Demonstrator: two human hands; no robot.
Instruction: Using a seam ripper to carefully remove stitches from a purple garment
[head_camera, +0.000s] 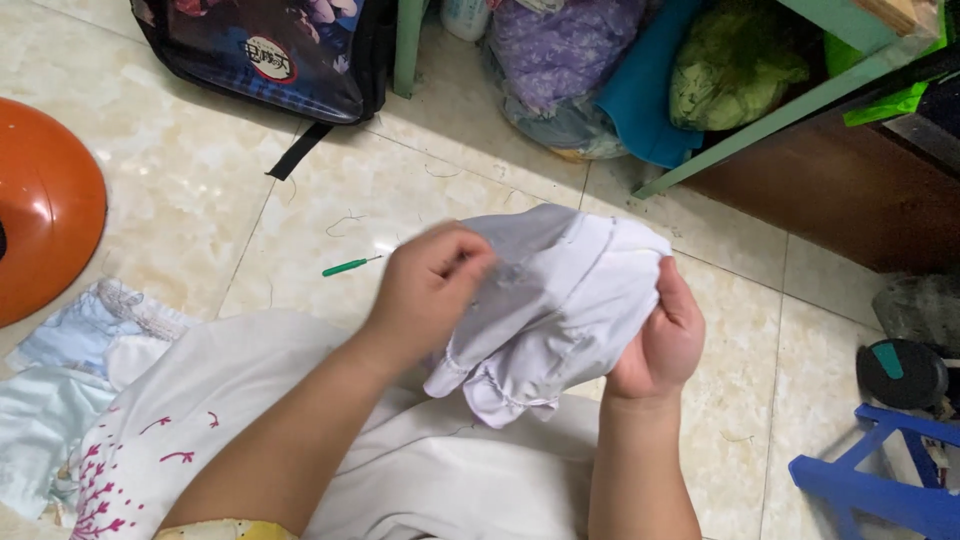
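A bunched white garment (550, 300) with stitched seams and a gathered edge is held up between both hands above the tiled floor. My left hand (430, 290) grips its left side, fingers curled over the cloth and slightly blurred. My right hand (662, 335) pinches the right side with thumb and fingers closed on the fabric. Below the hands lies a larger white cloth (250, 420) with pink branch prints at its lower left. A green-handled seam ripper (350, 266) lies on the floor to the left of my left hand.
An orange round object (45, 205) sits at the far left. A dark printed backpack (270, 50) stands at the top. Bags of cloth (570, 60) fill a green shelf frame (780, 110). Pale blue fabric (60, 370) lies lower left, a blue plastic stool (880, 480) lower right.
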